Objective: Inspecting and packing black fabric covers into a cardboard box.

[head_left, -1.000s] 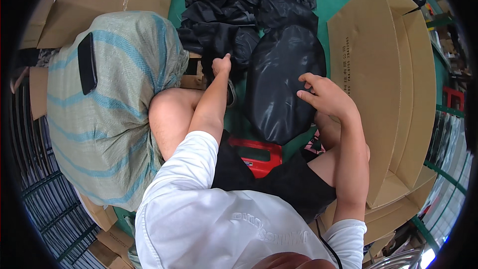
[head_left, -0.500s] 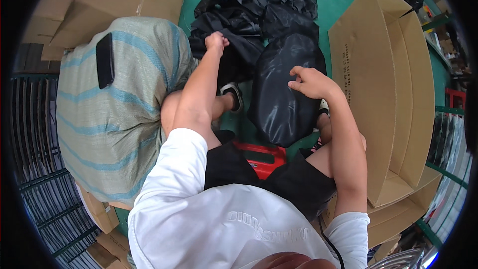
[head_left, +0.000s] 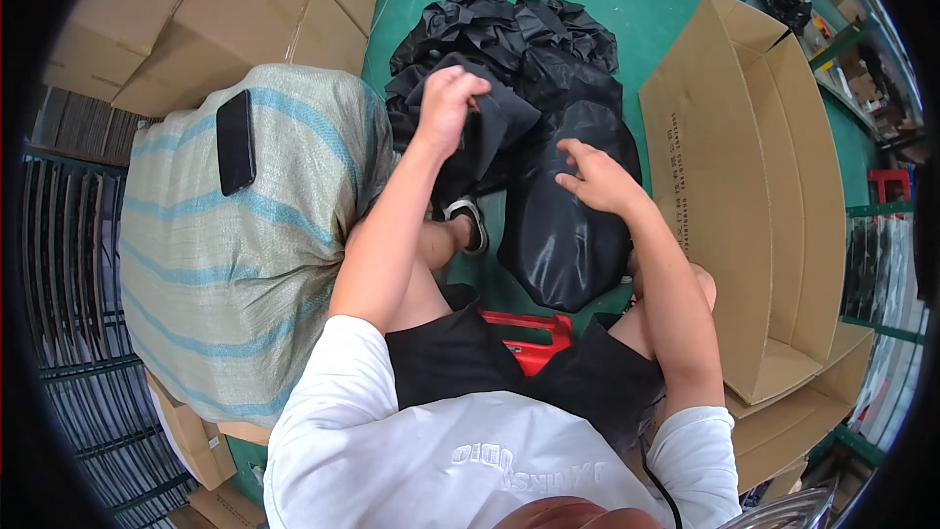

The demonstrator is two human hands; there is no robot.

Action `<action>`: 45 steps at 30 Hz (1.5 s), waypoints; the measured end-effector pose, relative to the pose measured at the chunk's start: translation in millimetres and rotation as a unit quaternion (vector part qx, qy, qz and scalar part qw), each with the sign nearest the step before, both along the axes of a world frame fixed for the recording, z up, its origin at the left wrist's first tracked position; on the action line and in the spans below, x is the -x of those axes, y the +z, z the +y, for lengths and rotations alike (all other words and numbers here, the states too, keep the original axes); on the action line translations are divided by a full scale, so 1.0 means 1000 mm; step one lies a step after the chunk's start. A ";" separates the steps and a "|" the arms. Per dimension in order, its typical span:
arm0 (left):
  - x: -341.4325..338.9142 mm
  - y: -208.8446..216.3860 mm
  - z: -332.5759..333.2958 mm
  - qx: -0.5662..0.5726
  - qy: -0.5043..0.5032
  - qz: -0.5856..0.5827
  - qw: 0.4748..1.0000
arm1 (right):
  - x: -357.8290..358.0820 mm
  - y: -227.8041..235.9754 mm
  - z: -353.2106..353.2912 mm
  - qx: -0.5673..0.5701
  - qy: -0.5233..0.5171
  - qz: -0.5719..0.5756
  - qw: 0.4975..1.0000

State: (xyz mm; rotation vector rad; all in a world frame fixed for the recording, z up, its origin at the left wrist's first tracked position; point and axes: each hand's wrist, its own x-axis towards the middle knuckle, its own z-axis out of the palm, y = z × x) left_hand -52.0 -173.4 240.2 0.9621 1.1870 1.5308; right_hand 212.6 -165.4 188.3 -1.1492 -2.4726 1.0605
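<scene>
My left hand [head_left: 450, 110] is closed, gripping a piece of matte black fabric [head_left: 504, 124] that hangs down from it to the right. Just above the shiny black bundle [head_left: 566, 240], my right hand [head_left: 602, 178] has its thumb and fingers apart and holds nothing. That smooth, rounded bundle lies on the green floor between my legs. Beyond it, joined or touching, is a crumpled heap of black sheet material [head_left: 470, 34]. Where the fabric and the heap separate I cannot tell.
A large woven sack [head_left: 211, 279] with blue stripes stands on my left, a black phone [head_left: 235, 144] lying on it. To my right is an open cardboard box [head_left: 720, 196]. Stacked cartons [head_left: 235, 15] stand at the far left. A red stool [head_left: 534, 343] shows beneath me.
My left hand has come up and slightly right, raising the black fabric with it. My right hand has shifted only a little. The whole view has tilted, so everything sits lower.
</scene>
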 end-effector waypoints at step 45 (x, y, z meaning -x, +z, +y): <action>-0.019 0.015 -0.012 -0.004 -0.407 -0.122 0.905 | 0.010 0.025 0.010 0.498 0.039 0.364 0.786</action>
